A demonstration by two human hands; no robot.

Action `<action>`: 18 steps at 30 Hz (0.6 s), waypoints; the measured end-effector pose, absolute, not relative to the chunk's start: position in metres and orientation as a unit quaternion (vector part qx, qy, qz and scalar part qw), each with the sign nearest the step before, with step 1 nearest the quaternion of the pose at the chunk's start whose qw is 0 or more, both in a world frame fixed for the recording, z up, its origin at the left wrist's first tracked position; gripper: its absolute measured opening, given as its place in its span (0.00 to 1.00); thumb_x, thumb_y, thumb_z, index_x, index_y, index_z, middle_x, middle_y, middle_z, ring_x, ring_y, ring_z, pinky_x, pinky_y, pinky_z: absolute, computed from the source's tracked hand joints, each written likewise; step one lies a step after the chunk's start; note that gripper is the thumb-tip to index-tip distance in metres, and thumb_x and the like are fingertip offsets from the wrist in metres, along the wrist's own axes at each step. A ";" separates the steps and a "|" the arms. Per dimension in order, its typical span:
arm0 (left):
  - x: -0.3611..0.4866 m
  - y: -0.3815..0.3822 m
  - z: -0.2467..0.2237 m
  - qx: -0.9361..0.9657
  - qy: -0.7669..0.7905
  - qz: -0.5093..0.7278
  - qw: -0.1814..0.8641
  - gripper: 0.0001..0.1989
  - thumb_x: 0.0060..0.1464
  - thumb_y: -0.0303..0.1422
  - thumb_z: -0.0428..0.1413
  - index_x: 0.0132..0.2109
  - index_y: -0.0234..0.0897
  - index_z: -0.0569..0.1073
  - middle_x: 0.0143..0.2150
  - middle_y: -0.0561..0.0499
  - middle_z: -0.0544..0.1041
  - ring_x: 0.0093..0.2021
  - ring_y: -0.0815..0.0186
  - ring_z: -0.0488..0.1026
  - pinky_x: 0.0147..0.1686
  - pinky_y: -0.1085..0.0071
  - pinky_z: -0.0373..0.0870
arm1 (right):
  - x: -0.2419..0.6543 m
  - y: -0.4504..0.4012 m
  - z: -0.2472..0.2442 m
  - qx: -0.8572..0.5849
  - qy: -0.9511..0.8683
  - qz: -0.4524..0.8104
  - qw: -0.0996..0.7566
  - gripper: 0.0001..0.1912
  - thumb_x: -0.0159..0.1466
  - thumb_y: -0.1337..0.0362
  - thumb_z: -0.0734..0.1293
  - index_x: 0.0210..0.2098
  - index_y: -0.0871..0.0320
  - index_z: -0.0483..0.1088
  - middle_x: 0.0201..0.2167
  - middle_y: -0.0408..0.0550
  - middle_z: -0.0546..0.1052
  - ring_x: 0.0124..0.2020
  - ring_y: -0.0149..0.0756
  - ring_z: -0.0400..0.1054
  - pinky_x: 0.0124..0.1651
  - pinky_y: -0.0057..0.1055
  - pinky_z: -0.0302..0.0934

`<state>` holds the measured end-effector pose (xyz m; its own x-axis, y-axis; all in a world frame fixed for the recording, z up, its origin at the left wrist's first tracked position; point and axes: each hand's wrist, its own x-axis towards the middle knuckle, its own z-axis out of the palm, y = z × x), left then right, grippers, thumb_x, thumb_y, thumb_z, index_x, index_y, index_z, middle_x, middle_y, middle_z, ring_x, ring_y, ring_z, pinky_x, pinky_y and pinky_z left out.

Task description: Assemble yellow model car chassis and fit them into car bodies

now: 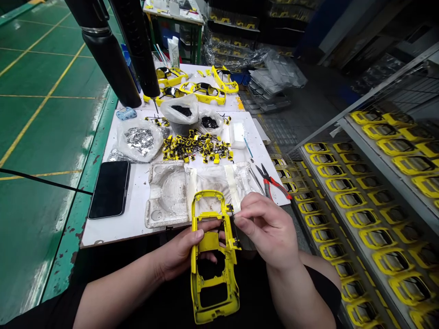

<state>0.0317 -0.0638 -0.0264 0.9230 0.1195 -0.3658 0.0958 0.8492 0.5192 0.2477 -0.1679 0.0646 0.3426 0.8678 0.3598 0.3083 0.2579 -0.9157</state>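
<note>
A yellow toy car body shell (209,243) tilts over my lap at the table's front edge, its window openings facing up. My left hand (178,249) holds it from the left, thumb on the rim and fingers underneath. At the shell's right side, my right hand (270,230) pinches at a thin black part (232,228) that lies along the edge. The fingertips hide the exact grip. Just beyond the shell are a whitish moulded block (167,192) and a cloth-like pad (209,179) with pale tape strips.
Small yellow-and-black parts (200,147) are heaped behind the block, beside bags of silver pieces (139,141) and black pieces (181,111). A phone (109,189) lies left, red-handled pliers (272,183) right. Hanging screwdrivers (137,50) reach over the table. Racks of yellow shells (350,199) stand right.
</note>
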 end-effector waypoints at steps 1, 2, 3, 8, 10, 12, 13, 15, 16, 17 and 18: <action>0.032 -0.064 -0.027 0.275 0.194 0.007 0.942 0.38 0.59 0.58 0.71 0.69 0.43 0.81 0.67 0.37 0.81 0.64 0.47 0.78 0.52 0.62 0.81 | 0.247 -0.168 0.064 -0.576 -0.511 0.232 0.594 0.06 0.73 0.69 0.76 0.44 0.50 0.83 0.37 0.42 0.78 0.40 0.33 0.72 0.45 0.32 0.66; 0.031 -0.064 -0.027 0.274 0.193 0.008 0.942 0.38 0.59 0.58 0.71 0.69 0.43 0.81 0.67 0.37 0.82 0.64 0.48 0.79 0.52 0.62 0.81 | 0.247 -0.168 0.063 -0.585 -0.492 0.240 0.598 0.05 0.73 0.68 0.76 0.42 0.51 0.82 0.37 0.42 0.78 0.40 0.33 0.72 0.45 0.32 0.66; 0.031 -0.064 -0.027 0.272 0.192 0.010 0.943 0.37 0.60 0.57 0.71 0.68 0.43 0.82 0.66 0.37 0.82 0.63 0.49 0.79 0.51 0.63 0.81 | 0.246 -0.168 0.061 -0.589 -0.467 0.254 0.608 0.04 0.74 0.67 0.76 0.41 0.51 0.82 0.37 0.42 0.77 0.40 0.32 0.71 0.45 0.32 0.65; 0.030 -0.063 -0.027 0.261 0.182 -0.005 0.948 0.39 0.60 0.57 0.71 0.71 0.42 0.79 0.67 0.36 0.81 0.63 0.50 0.80 0.53 0.62 0.81 | 0.246 -0.168 0.051 -0.585 -0.349 0.319 0.659 0.05 0.75 0.60 0.76 0.41 0.50 0.80 0.36 0.41 0.76 0.38 0.32 0.68 0.43 0.30 0.63; 0.029 -0.063 -0.027 0.261 0.170 -0.011 0.950 0.40 0.60 0.57 0.71 0.72 0.42 0.79 0.68 0.35 0.80 0.64 0.49 0.79 0.55 0.61 0.82 | 0.247 -0.168 0.049 -0.587 -0.320 0.331 0.666 0.07 0.75 0.58 0.76 0.40 0.51 0.79 0.35 0.40 0.76 0.37 0.31 0.67 0.42 0.30 0.62; 0.029 -0.063 -0.026 0.256 0.162 -0.014 0.953 0.40 0.61 0.57 0.70 0.72 0.42 0.78 0.69 0.35 0.80 0.64 0.48 0.79 0.56 0.59 0.81 | 0.246 -0.169 0.049 -0.586 -0.295 0.346 0.671 0.09 0.74 0.56 0.77 0.40 0.51 0.79 0.34 0.40 0.76 0.35 0.31 0.66 0.40 0.29 0.62; 0.028 -0.063 -0.026 0.252 0.159 -0.016 0.955 0.40 0.61 0.58 0.70 0.72 0.42 0.78 0.69 0.35 0.79 0.64 0.48 0.80 0.57 0.58 0.81 | 0.246 -0.169 0.050 -0.585 -0.285 0.352 0.673 0.09 0.73 0.55 0.78 0.39 0.51 0.79 0.34 0.40 0.75 0.35 0.31 0.66 0.39 0.29 0.62; 0.027 -0.065 -0.024 0.245 0.156 -0.021 0.957 0.41 0.62 0.59 0.69 0.74 0.43 0.77 0.70 0.35 0.79 0.64 0.48 0.80 0.58 0.57 0.80 | 0.245 -0.171 0.052 -0.584 -0.270 0.361 0.676 0.11 0.72 0.54 0.79 0.39 0.52 0.79 0.33 0.39 0.76 0.34 0.30 0.65 0.38 0.28 0.61; 0.027 -0.066 -0.023 0.244 0.156 -0.024 0.957 0.42 0.61 0.59 0.69 0.74 0.43 0.76 0.71 0.34 0.78 0.65 0.47 0.79 0.59 0.56 0.80 | 0.245 -0.172 0.053 -0.583 -0.265 0.364 0.676 0.11 0.72 0.53 0.79 0.39 0.52 0.79 0.33 0.39 0.76 0.34 0.30 0.66 0.38 0.28 0.61; 0.026 -0.067 -0.022 0.247 0.154 -0.027 0.956 0.43 0.61 0.60 0.68 0.74 0.43 0.76 0.72 0.34 0.77 0.66 0.46 0.79 0.60 0.55 0.79 | 0.244 -0.173 0.054 -0.582 -0.261 0.368 0.677 0.12 0.72 0.52 0.79 0.38 0.52 0.79 0.33 0.39 0.76 0.34 0.30 0.66 0.38 0.28 0.62; 0.025 -0.068 -0.021 0.253 0.151 -0.031 0.955 0.44 0.60 0.61 0.68 0.75 0.43 0.76 0.73 0.33 0.76 0.67 0.45 0.78 0.60 0.54 0.79 | 0.244 -0.174 0.055 -0.580 -0.259 0.371 0.677 0.13 0.71 0.52 0.79 0.38 0.52 0.79 0.33 0.39 0.76 0.35 0.30 0.66 0.39 0.28 0.62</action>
<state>0.0250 -0.0677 -0.0211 0.9528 0.0170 -0.3032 0.1355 0.8697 0.4746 0.2440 -0.1745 0.0547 0.5905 0.8030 -0.0802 -0.2030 0.0516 -0.9778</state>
